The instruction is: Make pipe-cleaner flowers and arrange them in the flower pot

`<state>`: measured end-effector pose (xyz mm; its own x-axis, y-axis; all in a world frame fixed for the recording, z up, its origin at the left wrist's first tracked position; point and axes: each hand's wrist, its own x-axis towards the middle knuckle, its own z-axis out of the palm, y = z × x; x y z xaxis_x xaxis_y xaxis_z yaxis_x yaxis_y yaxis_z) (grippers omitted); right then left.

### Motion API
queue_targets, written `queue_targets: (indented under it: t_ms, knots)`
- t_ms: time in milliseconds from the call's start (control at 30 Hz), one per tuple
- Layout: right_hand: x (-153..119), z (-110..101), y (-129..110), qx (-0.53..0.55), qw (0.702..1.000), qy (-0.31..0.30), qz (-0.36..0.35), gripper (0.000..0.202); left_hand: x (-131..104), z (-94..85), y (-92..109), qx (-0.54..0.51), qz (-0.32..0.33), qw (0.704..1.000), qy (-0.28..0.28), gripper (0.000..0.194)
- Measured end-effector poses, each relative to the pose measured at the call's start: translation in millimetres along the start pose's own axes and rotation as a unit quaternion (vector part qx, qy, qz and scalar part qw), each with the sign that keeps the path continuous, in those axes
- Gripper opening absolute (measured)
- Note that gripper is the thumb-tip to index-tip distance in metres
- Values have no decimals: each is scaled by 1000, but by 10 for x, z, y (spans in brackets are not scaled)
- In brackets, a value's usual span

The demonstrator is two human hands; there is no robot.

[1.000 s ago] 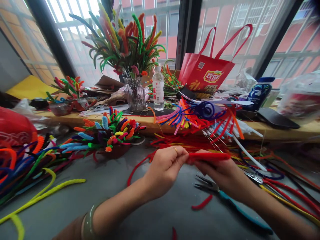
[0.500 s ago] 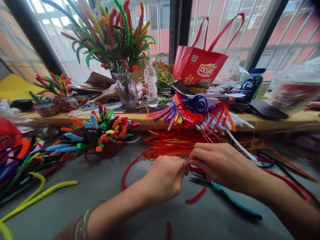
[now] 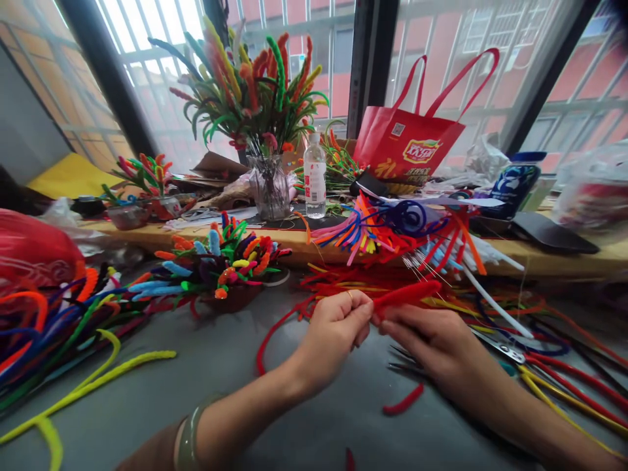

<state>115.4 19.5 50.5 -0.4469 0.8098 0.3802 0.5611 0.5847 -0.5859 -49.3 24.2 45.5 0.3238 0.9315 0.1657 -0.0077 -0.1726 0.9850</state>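
Observation:
Between my two hands is a fuzzy red pipe cleaner [image 3: 409, 294], its rounded end pointing right, above the right fingers. My left hand [image 3: 338, 320] is closed, pinching its left end with thumb and fingertips. My right hand [image 3: 429, 333] is also closed, with its fingertips on the pipe cleaner close to the left ones and slightly blurred. Dark-tipped pliers [image 3: 405, 361] lie on the table under my right hand, which covers most of them. A short cut piece of red pipe cleaner [image 3: 403, 400] lies in front of the hands.
Behind the hands are loose red pipe cleaners [image 3: 279, 327] and a multicoloured bundle [image 3: 367, 229] on a wooden ledge [image 3: 294, 243]. A pot of coloured stems [image 3: 230, 301] stands left, near yellow pipe cleaners [image 3: 122, 366]. A vase [image 3: 269, 190], bottle [image 3: 314, 176] and red bag [image 3: 407, 144] line the window.
The red pipe cleaner, mostly hidden in my hands before, now shows above the right fingers. My right hand has turned and lowered a little. The whole view has shifted slightly.

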Motion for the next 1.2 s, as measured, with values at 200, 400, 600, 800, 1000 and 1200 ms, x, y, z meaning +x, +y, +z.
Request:
queue_targets:
  t_ms: [200,400,600,800,1000,1200]
  knots:
    - [147,-211,279,180,971,-152,-34,27,-28,-79,93,77,-3,988,-131,24]
    - [165,-342,351,61,981,-178,-56,23,-31,-68,89,251,54,947,-194,27]
    - [45,-333,27,-241,963,-108,-56,16,-19,18,-50,361,84,917,-147,24]
    - [-121,4,-174,-346,934,14,-85,20,30,66,-201,282,60,957,11,28]
    - [-19,62,-20,-178,984,9,17,25,38,32,-174,107,20,993,44,29]
    - [106,-117,269,196,973,-122,15,33,35,-44,-92,-57,-61,987,-135,25]
